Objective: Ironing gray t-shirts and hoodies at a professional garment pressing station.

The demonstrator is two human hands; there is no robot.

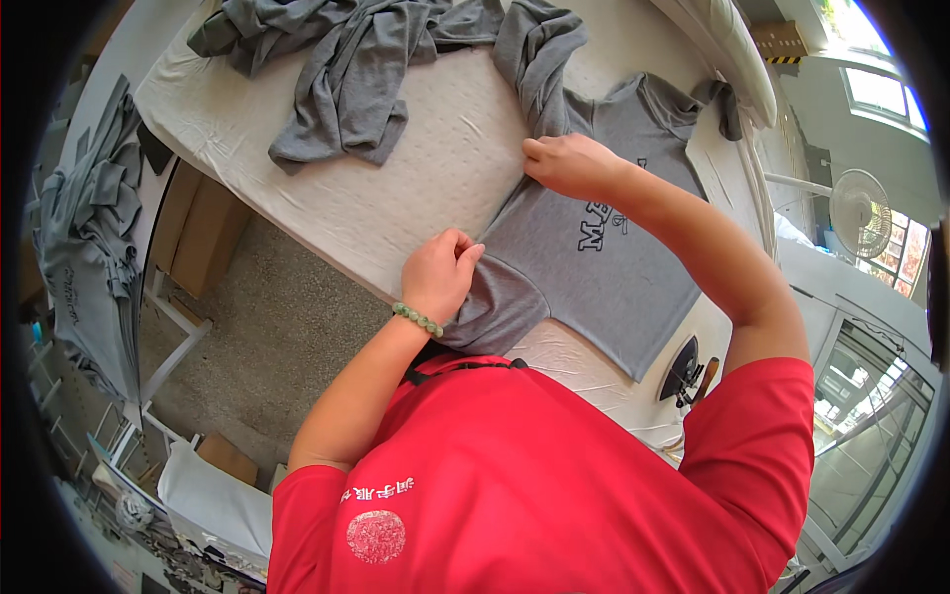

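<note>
A grey sweatshirt (633,287) with dark printed lettering lies spread on the pale padded table (435,168). My left hand (440,272), with a green bead bracelet on the wrist, pinches the garment's left edge beside a bunched sleeve (500,302). Farther up that same edge, my right hand (574,163) has its thumb and fingers closed on the cloth. The right forearm passes over part of the lettering. Beyond the right hand, another grey sleeve-like length of cloth (539,59) runs toward the far side.
Crumpled grey garments (346,89) lie at the table's far left. An iron (681,371) with a dark soleplate stands near the right edge. More grey garments hang in a stack (94,247) at left, with cardboard boxes (203,233) below. A fan (859,213) is at right.
</note>
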